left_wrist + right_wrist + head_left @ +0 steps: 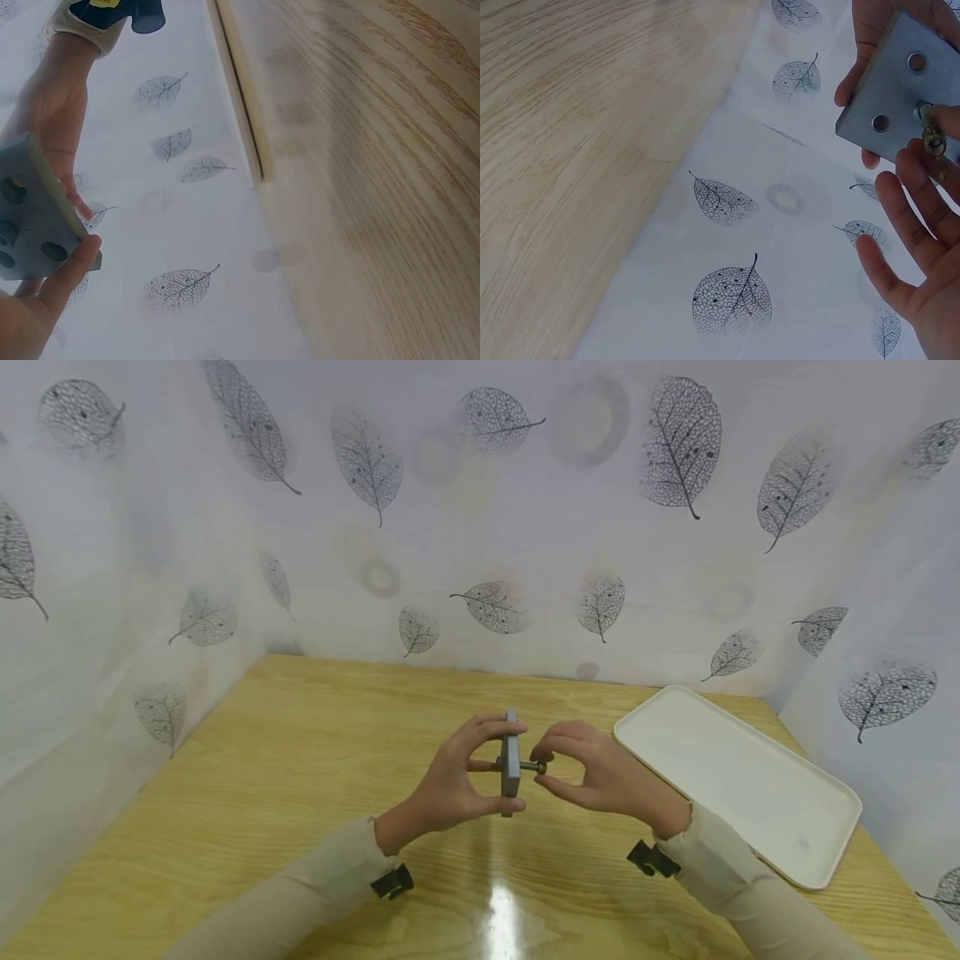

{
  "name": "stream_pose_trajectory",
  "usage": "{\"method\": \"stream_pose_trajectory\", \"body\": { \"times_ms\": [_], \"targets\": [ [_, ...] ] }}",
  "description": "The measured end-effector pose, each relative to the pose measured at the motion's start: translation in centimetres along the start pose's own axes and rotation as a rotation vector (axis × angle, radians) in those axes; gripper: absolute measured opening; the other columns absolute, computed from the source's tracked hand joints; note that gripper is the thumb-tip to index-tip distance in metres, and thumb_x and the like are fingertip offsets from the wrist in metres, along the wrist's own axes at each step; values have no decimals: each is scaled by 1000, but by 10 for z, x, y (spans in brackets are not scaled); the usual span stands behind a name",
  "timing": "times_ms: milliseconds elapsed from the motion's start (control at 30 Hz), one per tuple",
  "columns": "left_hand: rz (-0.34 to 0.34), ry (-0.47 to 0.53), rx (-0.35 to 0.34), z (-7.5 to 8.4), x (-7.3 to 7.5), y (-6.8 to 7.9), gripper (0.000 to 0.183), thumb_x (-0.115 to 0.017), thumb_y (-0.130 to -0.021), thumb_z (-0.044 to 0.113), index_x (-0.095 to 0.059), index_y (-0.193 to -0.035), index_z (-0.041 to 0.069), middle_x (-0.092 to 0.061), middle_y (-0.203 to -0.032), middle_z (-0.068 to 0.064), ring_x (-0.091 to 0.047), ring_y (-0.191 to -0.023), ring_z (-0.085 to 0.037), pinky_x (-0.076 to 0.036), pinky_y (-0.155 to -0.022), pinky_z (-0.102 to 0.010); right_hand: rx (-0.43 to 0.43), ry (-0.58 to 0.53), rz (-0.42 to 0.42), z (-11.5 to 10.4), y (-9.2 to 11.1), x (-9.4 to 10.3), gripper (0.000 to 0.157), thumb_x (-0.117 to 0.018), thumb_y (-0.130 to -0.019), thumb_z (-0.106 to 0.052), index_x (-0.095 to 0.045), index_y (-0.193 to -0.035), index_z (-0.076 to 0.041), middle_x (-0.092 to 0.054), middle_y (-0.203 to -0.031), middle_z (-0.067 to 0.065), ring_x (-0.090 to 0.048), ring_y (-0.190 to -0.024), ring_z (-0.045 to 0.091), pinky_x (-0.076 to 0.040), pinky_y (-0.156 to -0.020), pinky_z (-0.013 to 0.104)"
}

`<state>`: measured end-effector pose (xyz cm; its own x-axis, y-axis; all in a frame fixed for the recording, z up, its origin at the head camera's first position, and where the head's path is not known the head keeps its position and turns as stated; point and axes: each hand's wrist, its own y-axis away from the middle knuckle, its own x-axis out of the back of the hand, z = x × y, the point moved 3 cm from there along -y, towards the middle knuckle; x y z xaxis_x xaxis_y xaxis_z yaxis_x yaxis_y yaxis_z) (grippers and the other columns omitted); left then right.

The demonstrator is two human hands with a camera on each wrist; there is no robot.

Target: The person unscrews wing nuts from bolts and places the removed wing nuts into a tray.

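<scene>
My left hand holds a grey metal plate on edge above the table, fingers at its top and thumb at its bottom. Round holes pierce the plate, as the right wrist view shows. A bolt runs through the middle one and juts out to the right; its round head shows on the plate's other face. On the bolt's free end is a brass-coloured wing nut. The thumb and fingertips of my right hand pinch this nut, partly hiding it.
A cream rectangular tray lies slantwise on the right of the wooden table, beside and behind the right forearm. Leaf-patterned cloth hangs along the back and both sides. Each wrist carries a dark strap buckle.
</scene>
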<state>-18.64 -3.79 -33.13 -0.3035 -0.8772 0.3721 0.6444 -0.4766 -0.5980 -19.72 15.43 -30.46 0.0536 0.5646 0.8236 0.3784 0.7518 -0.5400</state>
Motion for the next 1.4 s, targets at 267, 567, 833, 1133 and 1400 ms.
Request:
{"method": "stream_pose_trajectory", "body": {
  "times_ms": [267,567,833,1133,1400],
  "targets": [
    [1,6,3,1,0,0,73,-83,-70,14,-47,-133,11,-45,-133,-13,-54,-115,-31,-58,-75,-25,37,24,10,1,-1,-1,19,-57,-93,-30,-65,-92,-12,-63,-88,-3,-57,-80,10,-52,-70,28],
    [5,9,5,0,-1,0,72,-83,-70,12,-48,-133,11,-45,-133,-13,-53,-114,-31,-59,-75,-26,14,51,-19,0,0,-1,10,-68,-87,-18,-65,-95,-12,-66,-90,-2,-61,-85,12,-54,-77,35],
    [3,1,12,1,0,0,73,-83,-69,10,-48,-133,10,-44,-134,-13,-52,-116,-32,-59,-76,-27,4,66,-32,0,-1,-2,27,-77,-74,-1,-65,-95,-12,-67,-90,-3,-62,-84,12,-54,-78,37],
    [4,2,18,2,0,0,74,-84,-69,8,-48,-133,11,-44,-135,-15,-52,-116,-32,-59,-75,-28,5,53,-13,3,0,-2,33,-77,-68,5,-65,-95,-10,-64,-92,0,-59,-86,14,-54,-73,33],
    [5,6,36,0,0,0,73,-84,-69,10,-48,-133,10,-44,-135,-12,-53,-117,-31,-59,-76,-27,-8,1,-33,0,1,1,31,-61,-73,5,-64,-101,-10,-62,-96,0,-57,-87,13,-52,-72,32]
  ]
}}
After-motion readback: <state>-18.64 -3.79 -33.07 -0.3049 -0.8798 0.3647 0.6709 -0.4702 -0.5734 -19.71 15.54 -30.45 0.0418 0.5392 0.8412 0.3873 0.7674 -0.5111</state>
